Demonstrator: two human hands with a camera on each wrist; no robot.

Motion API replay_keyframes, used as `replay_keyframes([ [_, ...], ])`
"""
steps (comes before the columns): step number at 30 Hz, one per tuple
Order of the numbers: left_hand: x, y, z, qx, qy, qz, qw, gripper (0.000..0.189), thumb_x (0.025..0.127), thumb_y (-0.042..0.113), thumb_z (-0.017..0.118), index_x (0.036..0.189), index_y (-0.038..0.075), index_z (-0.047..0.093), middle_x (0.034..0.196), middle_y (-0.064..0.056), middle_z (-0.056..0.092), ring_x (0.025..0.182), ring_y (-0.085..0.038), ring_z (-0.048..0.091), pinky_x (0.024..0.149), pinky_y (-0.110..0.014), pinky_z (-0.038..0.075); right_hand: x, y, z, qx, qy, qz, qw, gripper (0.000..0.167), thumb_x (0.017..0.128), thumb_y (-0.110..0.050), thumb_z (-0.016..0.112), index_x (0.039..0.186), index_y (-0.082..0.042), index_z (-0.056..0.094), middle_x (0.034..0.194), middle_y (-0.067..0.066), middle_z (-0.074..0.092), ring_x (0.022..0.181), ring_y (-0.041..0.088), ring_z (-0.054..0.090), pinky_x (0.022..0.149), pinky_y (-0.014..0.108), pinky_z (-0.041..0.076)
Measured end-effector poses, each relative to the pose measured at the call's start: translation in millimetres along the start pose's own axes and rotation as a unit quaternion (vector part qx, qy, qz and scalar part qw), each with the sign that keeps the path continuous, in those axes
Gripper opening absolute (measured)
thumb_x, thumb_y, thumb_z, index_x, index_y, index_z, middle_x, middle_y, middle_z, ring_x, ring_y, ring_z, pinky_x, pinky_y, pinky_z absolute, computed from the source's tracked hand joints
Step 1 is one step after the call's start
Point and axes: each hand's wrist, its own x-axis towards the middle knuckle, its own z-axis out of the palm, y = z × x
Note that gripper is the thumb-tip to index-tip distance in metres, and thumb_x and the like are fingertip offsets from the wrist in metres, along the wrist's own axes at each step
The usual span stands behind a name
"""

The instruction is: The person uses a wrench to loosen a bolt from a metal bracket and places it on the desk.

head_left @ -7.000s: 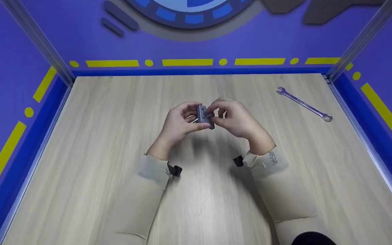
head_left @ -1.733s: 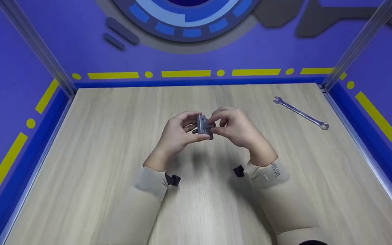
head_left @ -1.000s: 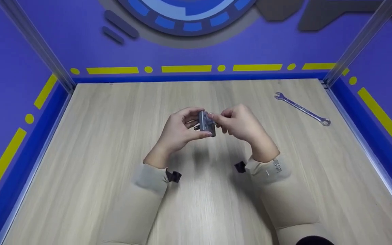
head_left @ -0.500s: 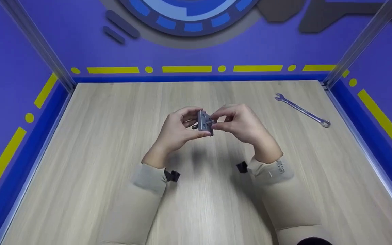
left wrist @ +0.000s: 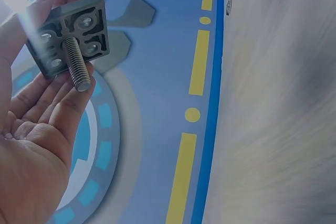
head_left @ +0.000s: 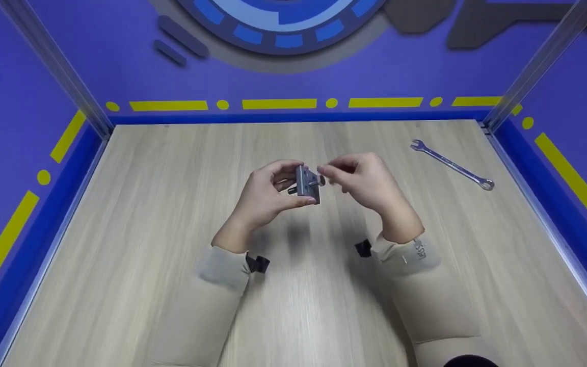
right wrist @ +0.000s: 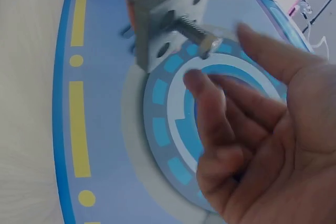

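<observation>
My left hand [head_left: 263, 196] holds a small grey square plate [head_left: 302, 182] by its edges, thumb on one side and fingers on the other, above the table. A threaded bolt [left wrist: 77, 66] runs through the plate's middle, its end sticking out toward my left palm. Around it, the left wrist view shows the plate's recessed holes. The bolt's head [right wrist: 209, 45] stands out from the opposite face, some way off the plate. My right hand [head_left: 367, 181] is just right of that head; in the right wrist view its thumb and fingers are spread apart, slightly blurred, with nothing between them.
A combination wrench [head_left: 451, 164] lies slanted at the table's far right. Blue panels with yellow marks [head_left: 280, 104] close off the back and sides of the wooden table [head_left: 171, 173]. A small black wrist camera [head_left: 258, 264] sticks out from the left cuff.
The right fingers have repeatedly gripped and left the bolt head; half a second ago they were on it, now they are slightly right of it. The left hand keeps hold of the plate.
</observation>
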Motion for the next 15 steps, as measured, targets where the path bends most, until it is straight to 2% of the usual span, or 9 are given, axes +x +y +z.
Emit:
replay_keyframes([
  [2,-0.7,0.9,0.8,0.002,0.001,0.000,1.0000,0.077,0.081,0.011,0.104,0.149,0.003,0.068,0.143,-0.013,0.076,0.138,-0.028,0.076,0.118,-0.024,0.063,0.7,-0.8,2.0,-0.014,-0.005,0.028,0.9995,0.044,0.109,-0.051,0.075,0.093,-0.012,0.087,0.077,0.004,0.076,0.067,0.021,0.067,0.059,0.028,0.055],
  [4,-1.4,1.5,1.7,0.005,-0.001,0.000,1.0000,0.078,0.081,0.011,0.104,0.150,0.004,0.068,0.143,-0.014,0.076,0.138,-0.028,0.075,0.118,-0.024,0.063,0.9,-1.0,4.5,-0.027,-0.018,0.039,0.9987,0.054,0.110,-0.057,0.071,0.077,-0.015,0.081,0.065,-0.001,0.067,0.061,0.019,0.064,0.055,0.029,0.051],
  [7,-1.7,1.9,3.0,0.007,-0.005,0.002,1.0000,0.079,0.081,0.012,0.105,0.150,0.004,0.068,0.145,-0.014,0.076,0.139,-0.028,0.075,0.118,-0.024,0.063,0.5,-1.5,6.5,-0.025,-0.038,0.035,0.9984,0.057,0.110,-0.054,0.071,0.068,-0.016,0.075,0.060,-0.005,0.062,0.056,0.016,0.060,0.051,0.027,0.047],
  [10,-1.1,2.2,3.6,0.013,-0.005,0.003,0.9999,0.078,0.081,0.012,0.105,0.150,0.005,0.069,0.144,-0.013,0.076,0.139,-0.028,0.075,0.117,-0.024,0.063,-0.3,-1.4,5.9,-0.022,-0.042,0.023,0.9986,0.049,0.109,-0.048,0.075,0.073,-0.015,0.078,0.063,-0.005,0.064,0.056,0.015,0.060,0.050,0.025,0.045],
  [15,0.2,2.1,3.2,0.019,-0.003,0.001,0.9998,0.077,0.081,0.013,0.105,0.149,0.005,0.069,0.142,-0.013,0.077,0.138,-0.028,0.076,0.117,-0.024,0.063,-1.4,-1.7,3.6,-0.004,-0.047,-0.004,0.9989,0.021,0.105,-0.033,0.084,0.100,-0.013,0.088,0.083,0.002,0.079,0.062,0.016,0.064,0.053,0.023,0.050],
])
